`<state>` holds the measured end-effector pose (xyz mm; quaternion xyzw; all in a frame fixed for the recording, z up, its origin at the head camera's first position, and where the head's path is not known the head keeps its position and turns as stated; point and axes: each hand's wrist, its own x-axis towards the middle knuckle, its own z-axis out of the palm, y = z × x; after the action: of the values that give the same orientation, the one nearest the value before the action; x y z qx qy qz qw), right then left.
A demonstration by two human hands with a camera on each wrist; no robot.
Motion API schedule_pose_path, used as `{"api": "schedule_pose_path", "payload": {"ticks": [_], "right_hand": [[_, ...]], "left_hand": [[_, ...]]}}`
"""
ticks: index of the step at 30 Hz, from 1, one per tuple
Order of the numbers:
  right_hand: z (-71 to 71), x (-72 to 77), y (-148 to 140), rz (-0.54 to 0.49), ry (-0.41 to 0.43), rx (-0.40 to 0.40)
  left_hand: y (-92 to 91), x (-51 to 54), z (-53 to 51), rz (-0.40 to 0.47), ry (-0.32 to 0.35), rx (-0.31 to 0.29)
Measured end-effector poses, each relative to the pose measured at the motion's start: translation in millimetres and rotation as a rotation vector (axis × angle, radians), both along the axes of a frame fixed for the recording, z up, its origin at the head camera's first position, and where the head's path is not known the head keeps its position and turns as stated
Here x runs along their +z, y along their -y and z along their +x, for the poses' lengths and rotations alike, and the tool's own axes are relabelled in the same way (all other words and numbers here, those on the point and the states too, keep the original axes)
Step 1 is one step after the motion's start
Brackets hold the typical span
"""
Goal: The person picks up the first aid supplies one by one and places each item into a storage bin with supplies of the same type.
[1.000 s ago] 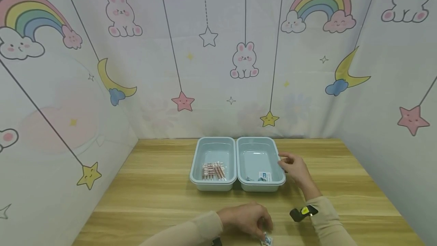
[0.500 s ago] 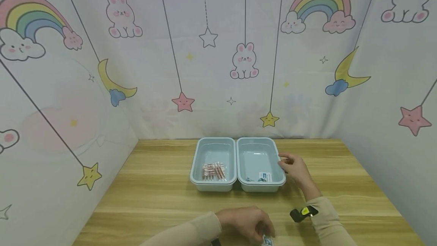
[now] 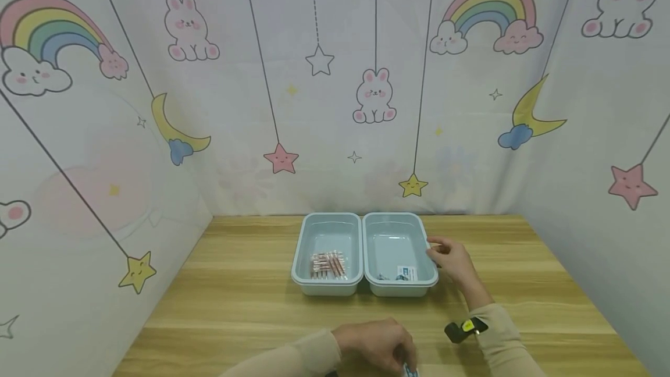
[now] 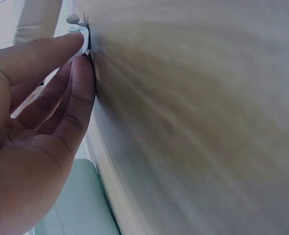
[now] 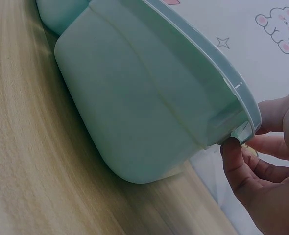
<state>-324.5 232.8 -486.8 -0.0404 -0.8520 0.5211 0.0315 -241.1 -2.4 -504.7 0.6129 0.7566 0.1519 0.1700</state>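
At the table's near edge, my left hand point(image 3: 378, 344) pinches a small white-and-blue packet point(image 3: 410, 371) between thumb and fingertips. The left wrist view shows this packet point(image 4: 85, 39) low against the tabletop, partly covered by the fingers. My right hand point(image 3: 454, 262) grips the right-hand rim of a light blue plastic bin point(image 3: 394, 290). Seen from the right wrist, the thumb lies under that bin's rim point(image 5: 250, 105) with fingers on its other side. Small white-and-blue packets point(image 3: 406, 273) lie at the near end inside this bin.
A matching light blue bin point(image 3: 328, 290) stands directly left of the first and holds several clear-wrapped, reddish-brown sticks point(image 3: 330, 265). Both are on a wood-grain table point(image 3: 235, 284). A fabric backdrop point(image 3: 335, 103) with cartoon prints encloses the back and sides.
My left hand shifts slightly at the near edge, and less of its packet shows at the frame's bottom. The right hand stays on the bin's rim. The head view tilts up slightly.
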Motion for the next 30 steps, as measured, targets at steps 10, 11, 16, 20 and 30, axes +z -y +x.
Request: {"api": "schedule_pose_path", "payload": {"ticks": [10,11,16,20,30], "right_hand": [[0.2,-1.0,0.3,0.0,-0.008,0.002],[0.5,-1.0,0.3,0.001,-0.008,0.001],[1.4,-0.9,0.6,0.001,-0.01,0.007],[1.0,-1.9,1.0,-0.014,-0.017,0.009],[-0.1,-1.4,1.3,-0.022,-0.018,0.003]], "left_hand": [[0.1,-0.5,1.7,0.008,-0.039,0.032],[0.1,-0.4,1.9,0.007,-0.036,0.033],[0.5,-0.1,3.1,-0.003,-0.035,0.049],[0.0,-1.1,3.3,-0.006,-0.032,0.06],[1.4,-1.4,1.6,0.005,-0.047,0.076]]}}
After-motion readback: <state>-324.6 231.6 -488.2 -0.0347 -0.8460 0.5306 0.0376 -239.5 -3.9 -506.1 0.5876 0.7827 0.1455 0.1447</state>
